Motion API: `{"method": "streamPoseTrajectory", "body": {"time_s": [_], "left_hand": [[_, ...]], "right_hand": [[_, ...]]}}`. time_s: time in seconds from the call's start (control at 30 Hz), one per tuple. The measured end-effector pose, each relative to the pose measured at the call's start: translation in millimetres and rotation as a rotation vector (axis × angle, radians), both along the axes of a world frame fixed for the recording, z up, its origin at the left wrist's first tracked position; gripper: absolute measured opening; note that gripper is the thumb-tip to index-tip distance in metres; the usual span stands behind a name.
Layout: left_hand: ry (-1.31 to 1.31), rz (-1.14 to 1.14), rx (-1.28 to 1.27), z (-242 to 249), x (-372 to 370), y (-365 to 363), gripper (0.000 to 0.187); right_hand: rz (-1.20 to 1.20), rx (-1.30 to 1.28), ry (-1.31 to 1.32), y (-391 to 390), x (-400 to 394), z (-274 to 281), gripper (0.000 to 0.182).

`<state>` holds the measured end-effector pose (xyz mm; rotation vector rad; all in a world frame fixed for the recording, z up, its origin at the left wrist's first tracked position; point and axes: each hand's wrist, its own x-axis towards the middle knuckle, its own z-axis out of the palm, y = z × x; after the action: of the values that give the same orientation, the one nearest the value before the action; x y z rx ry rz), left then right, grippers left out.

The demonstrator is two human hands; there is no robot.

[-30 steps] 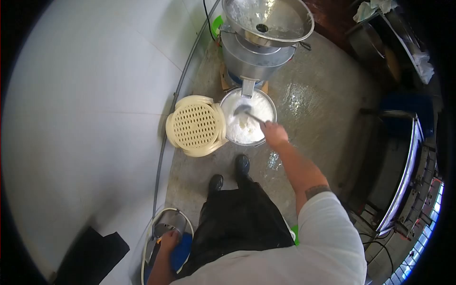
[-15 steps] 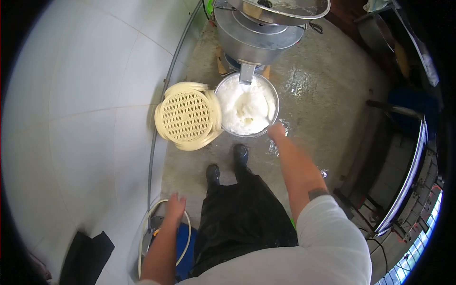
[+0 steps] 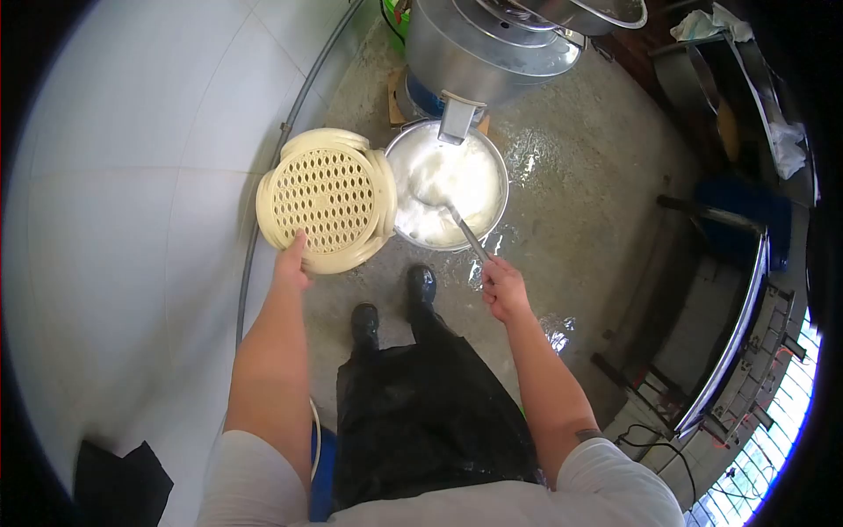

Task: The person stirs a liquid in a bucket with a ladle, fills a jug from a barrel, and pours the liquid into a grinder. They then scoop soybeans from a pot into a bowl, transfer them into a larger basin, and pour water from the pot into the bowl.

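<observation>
My right hand (image 3: pixel 504 290) is closed round the handle of a metal ladle (image 3: pixel 468 234), whose bowl end dips into the white foamy liquid (image 3: pixel 439 176). That liquid fills a round metal pot (image 3: pixel 507 189) on the floor. With my left hand (image 3: pixel 293 262) I grip the near rim of a cream plastic stool (image 3: pixel 327 198), the thumb lying over its top and the other fingers partly hidden. The stool has a seat with a pattern of holes and stands left of the pot.
A large metal machine (image 3: pixel 483 61) stands behind the pot, its spout (image 3: pixel 457 119) over the pot's far rim. A grey pipe (image 3: pixel 285 132) runs along the tiled wall at left. The concrete floor (image 3: pixel 562 220) has wet patches. A metal-framed rack (image 3: pixel 746 334) stands at right.
My left hand has moved forward from beside my body onto the stool's rim. My right hand has come nearer me, and the ladle now shows in it, dipping into the pot.
</observation>
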<state>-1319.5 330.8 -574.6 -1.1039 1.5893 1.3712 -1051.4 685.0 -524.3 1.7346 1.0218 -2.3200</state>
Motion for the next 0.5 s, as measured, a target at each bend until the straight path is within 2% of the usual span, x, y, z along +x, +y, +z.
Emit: {"method": "streamPoseTrajectory", "body": {"time_s": [0.07,0.1,0.13,0.17,0.2,0.27,0.3,0.37,0.4,0.47,0.5], "left_hand": [[-0.084,0.093,0.082,-1,4,0,0.068],[-0.162,0.183,0.158,-5,8,-4,0.064],[-0.161,0.201,0.169,-11,15,-4,0.064],[-0.029,0.315,0.302,-18,27,-2,0.065],[0.103,0.430,0.427,-28,38,-6,0.067],[0.166,0.435,0.430,-50,46,-19,0.068],[0.229,0.406,0.426,-67,44,-29,0.070],[0.302,0.371,0.324,-83,70,-104,0.077],[0.335,0.310,0.255,-71,91,-155,0.081],[0.274,0.340,-0.133,-38,118,-219,0.080],[0.249,0.281,-0.177,-21,138,-252,0.087]], "right_hand": [[0.209,0.128,-0.017,7,2,-1,0.041],[0.225,0.136,-0.019,6,0,-4,0.041],[0.449,0.447,-0.083,6,-4,-8,0.045],[0.673,0.758,-0.146,4,-5,-12,0.049],[0.696,0.761,-0.148,2,-10,-5,0.049],[1.236,1.524,-0.242,2,-32,16,0.050],[1.254,1.516,-0.239,5,-42,12,0.050],[1.512,1.480,-0.337,2,-57,25,0.052],[1.502,1.503,-0.317,-5,-59,38,0.052],[1.665,1.648,-0.058,-1,-72,37,0.053],[1.652,1.643,-0.062,0,-80,36,0.053]]}}
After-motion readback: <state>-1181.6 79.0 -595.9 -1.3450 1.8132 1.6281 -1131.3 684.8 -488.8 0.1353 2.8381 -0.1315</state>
